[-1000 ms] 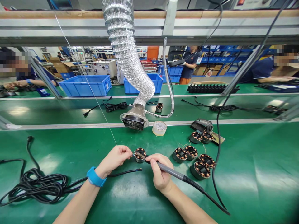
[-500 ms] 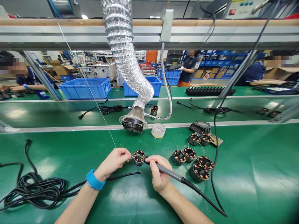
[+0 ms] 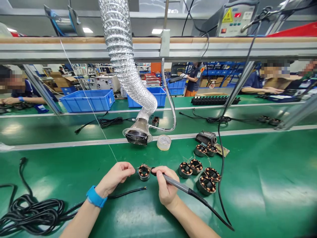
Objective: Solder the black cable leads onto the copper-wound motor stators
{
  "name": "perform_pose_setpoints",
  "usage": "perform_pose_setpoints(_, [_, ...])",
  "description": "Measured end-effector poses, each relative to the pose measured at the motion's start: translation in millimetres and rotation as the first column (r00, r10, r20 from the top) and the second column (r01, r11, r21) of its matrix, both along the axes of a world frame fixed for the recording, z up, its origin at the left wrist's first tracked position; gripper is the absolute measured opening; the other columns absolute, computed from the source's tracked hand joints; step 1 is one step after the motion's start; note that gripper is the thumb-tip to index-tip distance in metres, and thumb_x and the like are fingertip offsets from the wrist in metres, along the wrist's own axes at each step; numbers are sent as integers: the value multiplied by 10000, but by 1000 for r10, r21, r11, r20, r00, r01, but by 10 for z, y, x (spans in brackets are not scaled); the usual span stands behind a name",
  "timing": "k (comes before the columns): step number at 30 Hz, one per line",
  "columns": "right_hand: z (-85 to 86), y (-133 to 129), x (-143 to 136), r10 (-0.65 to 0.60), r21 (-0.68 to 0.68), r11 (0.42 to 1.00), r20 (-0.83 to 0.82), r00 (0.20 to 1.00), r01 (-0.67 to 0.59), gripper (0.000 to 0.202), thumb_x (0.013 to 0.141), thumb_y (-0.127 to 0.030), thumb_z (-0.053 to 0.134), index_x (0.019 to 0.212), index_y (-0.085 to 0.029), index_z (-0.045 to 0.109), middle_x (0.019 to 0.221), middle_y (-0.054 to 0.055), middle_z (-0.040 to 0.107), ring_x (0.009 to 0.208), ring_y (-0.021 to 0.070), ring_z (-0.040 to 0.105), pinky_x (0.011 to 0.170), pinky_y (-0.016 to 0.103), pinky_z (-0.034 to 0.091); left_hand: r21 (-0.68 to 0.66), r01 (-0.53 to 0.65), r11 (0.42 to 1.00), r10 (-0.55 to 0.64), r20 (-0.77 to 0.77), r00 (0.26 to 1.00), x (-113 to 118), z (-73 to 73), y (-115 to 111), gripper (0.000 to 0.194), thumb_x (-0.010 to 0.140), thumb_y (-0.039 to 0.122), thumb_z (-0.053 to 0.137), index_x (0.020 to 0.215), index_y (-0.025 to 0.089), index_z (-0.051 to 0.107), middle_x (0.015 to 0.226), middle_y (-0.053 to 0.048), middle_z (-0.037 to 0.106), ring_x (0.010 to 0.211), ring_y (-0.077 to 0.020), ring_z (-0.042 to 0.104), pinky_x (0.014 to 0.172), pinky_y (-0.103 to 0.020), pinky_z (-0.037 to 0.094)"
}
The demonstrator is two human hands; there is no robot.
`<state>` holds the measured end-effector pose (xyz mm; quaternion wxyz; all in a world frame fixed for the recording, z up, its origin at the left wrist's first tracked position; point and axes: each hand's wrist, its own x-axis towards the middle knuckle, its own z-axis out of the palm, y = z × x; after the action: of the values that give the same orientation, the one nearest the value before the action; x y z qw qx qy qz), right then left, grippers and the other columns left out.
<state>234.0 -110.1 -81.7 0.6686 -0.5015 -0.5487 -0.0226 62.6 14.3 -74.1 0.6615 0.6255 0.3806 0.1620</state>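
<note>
My left hand [image 3: 120,175], with a blue band at the wrist, is closed in a pinch on the thin solder wire [image 3: 87,98], which runs down from a spool [image 3: 64,24] overhead. Just right of its fingertips, a small motor stator [image 3: 144,177] with copper windings rests on the green bench. Fine wire ends show between the fingertips and the stator. Wrapped round the grey handle of a soldering iron [image 3: 178,183] is my right hand [image 3: 167,190]. The iron's tip points left onto the stator's top; the exact contact spot is too small to make out.
Several more stators [image 3: 206,184] stand to the right, beside an iron holder [image 3: 206,137]. A fume-extractor hose [image 3: 119,49] hangs ahead, near a round whitish tub [image 3: 163,142]. Coiled black cable [image 3: 37,211] lies at left. The iron's cord [image 3: 220,155] hangs at right. Other people work beyond.
The view has tilted up and shifted slightly, showing more of the overhead shelf and the power unit. Both hands keep their grips, and the iron stays at the stator.
</note>
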Motion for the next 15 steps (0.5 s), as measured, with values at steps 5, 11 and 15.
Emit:
perform_pose_setpoints(5, [-22,4,-7,1,-6,1000,11,1000,-1,208,937,-179,473,861,-232,659,776,-24,697,702,130,659,675,262,482,-7,-59,998,59,-67,996,97,25,-118,454,632,553,776,724,131,635,521,73,394,458,-44,163,462,-259,68])
perform_pose_setpoints(11, [-21,20,2,4,-7,1000,40,999,-4,198,935,-171,475,872,-227,654,796,-16,703,724,134,668,691,264,491,28,-43,999,45,-55,997,86,35,-103,467,697,589,727,761,129,675,508,80,339,466,-54,152,465,-265,64])
perform_pose_setpoints(15, [48,34,-14,19,2,1000,75,997,-19,189,934,-158,476,904,-218,653,803,-3,709,717,137,673,668,262,492,0,-113,994,113,16,994,73,-9,-55,464,694,599,719,683,156,579,543,83,326,464,-53,190,449,-244,97])
